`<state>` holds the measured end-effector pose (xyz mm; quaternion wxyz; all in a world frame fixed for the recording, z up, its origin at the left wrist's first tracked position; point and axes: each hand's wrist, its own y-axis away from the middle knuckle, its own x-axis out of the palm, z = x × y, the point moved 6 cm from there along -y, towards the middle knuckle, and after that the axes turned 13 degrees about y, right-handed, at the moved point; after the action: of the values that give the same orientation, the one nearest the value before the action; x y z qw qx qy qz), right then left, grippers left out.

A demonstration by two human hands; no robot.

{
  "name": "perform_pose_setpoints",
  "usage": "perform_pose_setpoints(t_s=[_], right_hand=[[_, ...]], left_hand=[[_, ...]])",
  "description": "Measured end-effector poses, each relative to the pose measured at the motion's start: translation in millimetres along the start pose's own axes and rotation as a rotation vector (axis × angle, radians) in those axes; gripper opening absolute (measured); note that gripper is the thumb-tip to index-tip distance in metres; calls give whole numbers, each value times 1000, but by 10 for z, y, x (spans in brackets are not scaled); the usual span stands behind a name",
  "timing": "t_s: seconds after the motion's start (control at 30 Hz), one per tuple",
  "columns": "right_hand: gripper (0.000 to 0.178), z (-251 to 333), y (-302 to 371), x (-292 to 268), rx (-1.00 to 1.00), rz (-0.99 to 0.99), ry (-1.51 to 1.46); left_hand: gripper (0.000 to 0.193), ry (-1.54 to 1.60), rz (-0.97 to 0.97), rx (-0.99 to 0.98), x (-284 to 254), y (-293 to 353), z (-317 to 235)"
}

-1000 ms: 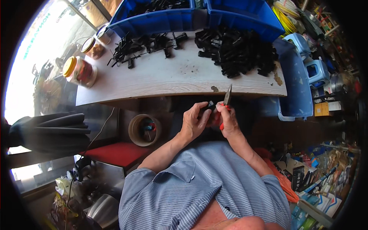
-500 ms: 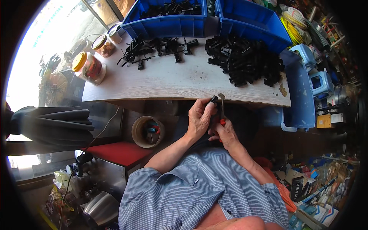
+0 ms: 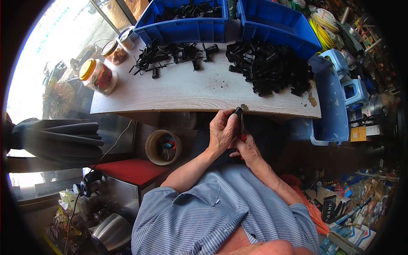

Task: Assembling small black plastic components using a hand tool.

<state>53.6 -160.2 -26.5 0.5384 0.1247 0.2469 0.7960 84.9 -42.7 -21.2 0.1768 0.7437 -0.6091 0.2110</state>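
Note:
Just off the table's near edge, my left hand is closed on a small black plastic part, pinched between thumb and fingers with its end sticking up. Beside it and slightly lower, my right hand is wrapped round a red-handled metal hand tool. The tool's slim metal end rises right next to the black part; whether they touch, I cannot tell. On the table's right lies a heap of black plastic parts. A smaller, looser group of black parts lies at the left.
The pale table has two blue bins at its back; the left one holds black parts. Lidded jars stand at the left edge. Below are a round bucket and a red-topped cabinet. A blue tub stands right.
My right hand has shifted slightly left and down. The tool's metal end, seen apart from the black part before, is now alongside and partly behind it.

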Motion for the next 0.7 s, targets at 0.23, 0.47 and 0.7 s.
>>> perform_pose_setpoints(t_s=[0.23,0.47,0.7], right_hand=[[47,-73,-48,-6,-28,6,53],[45,-146,-90,-12,-16,3,39],[39,-107,-64,18,-18,0,17]], left_hand=[[18,-38,-60,48,3,4,7],[17,-86,-62,90,11,-3,14],[16,-78,-87,82,9,20,13]])
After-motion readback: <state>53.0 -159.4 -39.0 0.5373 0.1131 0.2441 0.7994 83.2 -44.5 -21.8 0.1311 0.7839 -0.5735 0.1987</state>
